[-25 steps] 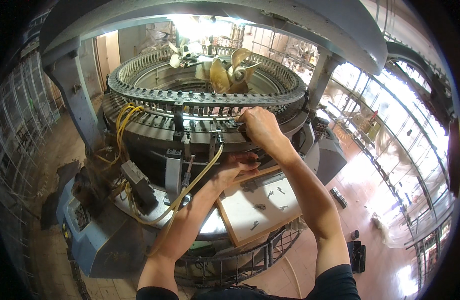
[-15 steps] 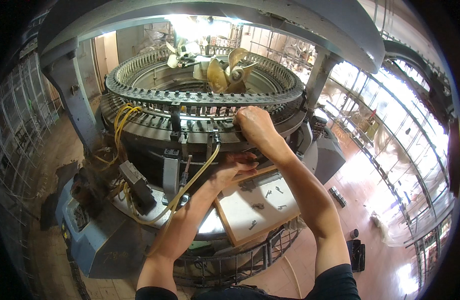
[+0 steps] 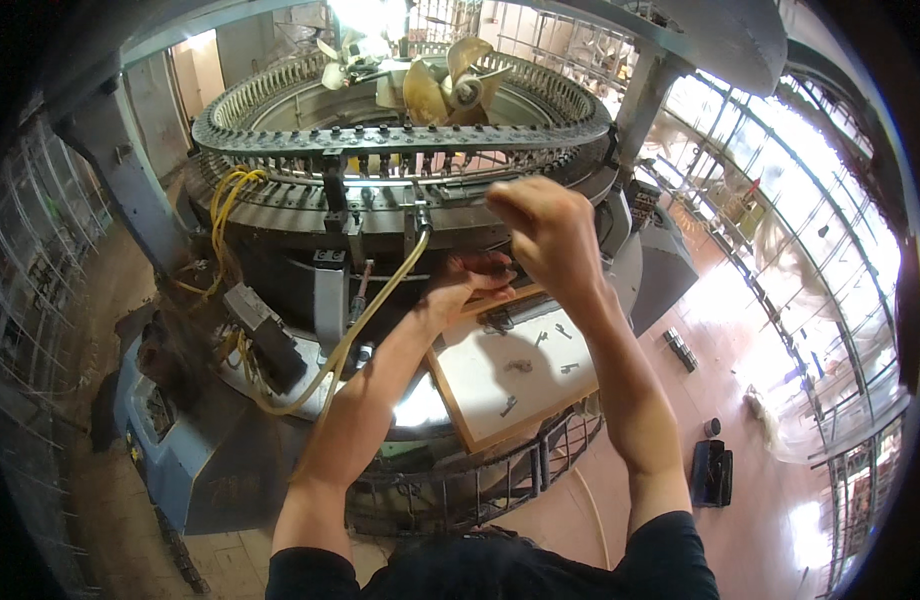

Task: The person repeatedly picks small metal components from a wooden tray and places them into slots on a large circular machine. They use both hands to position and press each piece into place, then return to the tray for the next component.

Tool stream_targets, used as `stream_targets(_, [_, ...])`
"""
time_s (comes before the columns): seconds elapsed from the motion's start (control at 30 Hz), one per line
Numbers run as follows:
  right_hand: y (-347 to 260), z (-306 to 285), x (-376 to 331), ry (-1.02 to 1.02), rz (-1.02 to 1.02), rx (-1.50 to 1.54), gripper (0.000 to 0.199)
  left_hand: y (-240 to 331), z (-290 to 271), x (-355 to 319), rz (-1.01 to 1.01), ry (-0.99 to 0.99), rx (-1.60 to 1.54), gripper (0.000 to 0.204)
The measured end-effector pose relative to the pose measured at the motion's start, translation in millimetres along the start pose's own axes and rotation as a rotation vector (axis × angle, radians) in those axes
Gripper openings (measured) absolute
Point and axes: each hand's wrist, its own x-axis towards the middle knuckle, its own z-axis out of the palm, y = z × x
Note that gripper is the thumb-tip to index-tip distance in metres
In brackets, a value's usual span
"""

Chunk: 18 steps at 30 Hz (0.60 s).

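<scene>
A large circular knitting machine (image 3: 270,143) with a toothed metal ring stands before me. My right hand (image 3: 552,218) is raised just in front of the ring's near edge, its fingers closed in a pinch. Whatever they hold is too small or hidden to make out. Lower and to the left, my left hand (image 3: 472,278) is half turned up below the ring, its fingers curled together. Its grip is in shadow, and I cannot tell what lies in it. Beneath both hands is a wood-framed white tray (image 3: 458,385) with several small metal parts (image 3: 508,406) scattered on it.
A yellowish hose (image 3: 385,295) runs from the ring down past my left forearm. Yellow cables (image 3: 223,215) hang at the left. Fan blades (image 3: 445,88) sit inside the ring. Grey posts (image 3: 130,160) flank the machine. A black case (image 3: 712,472) lies on the floor at right.
My right hand has come away from the ring, toward me and slightly right. My left hand keeps its place over the tray's far edge. The whole view has tipped downward.
</scene>
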Motion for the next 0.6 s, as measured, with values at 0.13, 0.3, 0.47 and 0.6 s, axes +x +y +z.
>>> stream_targets(0.13, [4.4, -10.1, -59.4, -0.016, 0.499, 0.273, 0.018, 7.2, -1.6, -2.0, 0.045, 0.098, -0.004, 0.027])
stream_targets(0.3, [23.3, 19.5, -98.0, -0.284, 0.884, 0.299, 0.034, 1.6, 3.1, -6.7, 0.163, 0.053, 0.103, 0.029])
stream_targets(0.47, [26.5, 32.4, -106.9, -0.149, 0.807, 0.316, 0.027, -1.4, 2.6, -4.4, 0.157, 0.064, 0.085, 0.029])
stream_targets(0.6, [23.2, 30.2, -106.1, -0.102, 0.768, 0.290, 0.026, -1.0, 1.2, -3.3, 0.168, 0.044, 0.067, 0.031])
